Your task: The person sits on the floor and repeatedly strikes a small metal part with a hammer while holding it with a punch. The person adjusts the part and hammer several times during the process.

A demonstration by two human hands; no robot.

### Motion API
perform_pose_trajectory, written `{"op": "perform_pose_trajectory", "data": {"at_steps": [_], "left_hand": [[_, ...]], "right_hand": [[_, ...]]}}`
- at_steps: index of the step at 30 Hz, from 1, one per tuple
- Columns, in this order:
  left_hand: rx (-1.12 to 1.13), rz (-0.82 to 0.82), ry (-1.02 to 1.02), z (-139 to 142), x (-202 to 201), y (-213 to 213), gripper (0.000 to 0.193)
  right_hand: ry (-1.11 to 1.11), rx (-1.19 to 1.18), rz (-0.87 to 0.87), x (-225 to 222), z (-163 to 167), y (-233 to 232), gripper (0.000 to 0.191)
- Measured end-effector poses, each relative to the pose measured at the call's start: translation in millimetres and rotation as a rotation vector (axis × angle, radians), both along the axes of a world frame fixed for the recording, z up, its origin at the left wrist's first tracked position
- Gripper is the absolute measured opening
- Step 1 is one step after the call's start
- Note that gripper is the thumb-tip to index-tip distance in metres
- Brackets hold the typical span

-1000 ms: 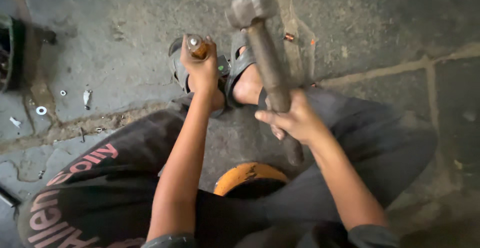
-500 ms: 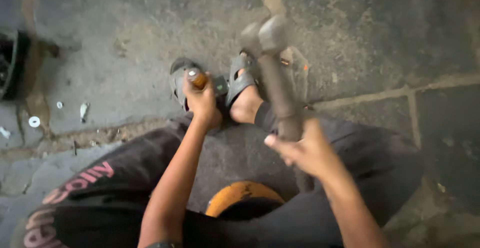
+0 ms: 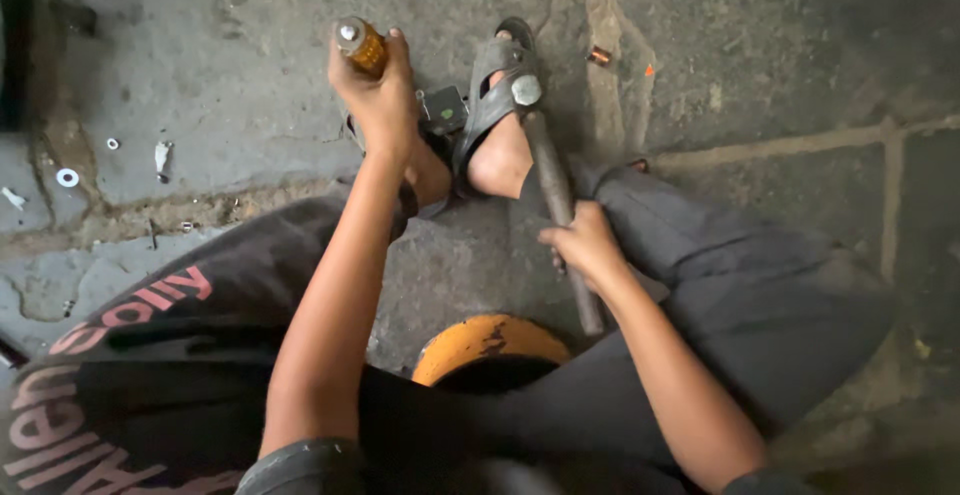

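Brass-coloured cylinder (image 3: 360, 47) gripped in the left hand (image 3: 385, 105), fingers wrapped tight round it, silver tip poking out on top, raised just above the stone floor (image 3: 230, 65) ahead of the feet. Right hand (image 3: 585, 245) closed round the long shaft of the hammer (image 3: 548, 170), fingers curled firm, head down low against the grey sandal (image 3: 495, 90) on the foot. Small dark block (image 3: 442, 110) wedged between the two feet, right under the left wrist. Dark trousers (image 3: 740, 285) spread wide to either side, orange rounded seat (image 3: 480, 340) peeking out between the thighs. Off to the left on the floor: white washer (image 3: 67, 177), smaller ring (image 3: 112, 143), pale scrap (image 3: 163, 158), all well apart from the hands. Little copper piece (image 3: 599, 55) lying near the sandal's toe, beside a crack in the stone.
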State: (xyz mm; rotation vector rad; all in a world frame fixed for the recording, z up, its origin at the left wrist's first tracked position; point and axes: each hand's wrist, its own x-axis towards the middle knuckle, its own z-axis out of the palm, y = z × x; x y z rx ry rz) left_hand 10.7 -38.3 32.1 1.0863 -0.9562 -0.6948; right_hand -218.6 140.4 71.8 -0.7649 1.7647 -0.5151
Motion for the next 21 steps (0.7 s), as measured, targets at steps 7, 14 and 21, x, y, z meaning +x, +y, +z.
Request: {"op": "perform_pose_trajectory", "data": {"at_steps": [7, 14, 21], "left_hand": [[0.049, -0.147, 0.061, -4.6, -4.5, 10.4, 0.021], [0.109, -0.236, -0.258, -34.0, -10.1, -6.6, 0.013], [-0.071, -0.417, -0.250, -12.3, -27.9, -5.2, 0.043]], "right_hand": [[-0.111, 0.105, -0.085, -20.6, -49.1, 1.5, 0.015], [-0.176, -0.004, -0.033, -31.4, -41.5, -1.2, 0.018], [-0.155, 0.085, 0.003, -22.8, -42.7, -50.7, 0.020]]}}
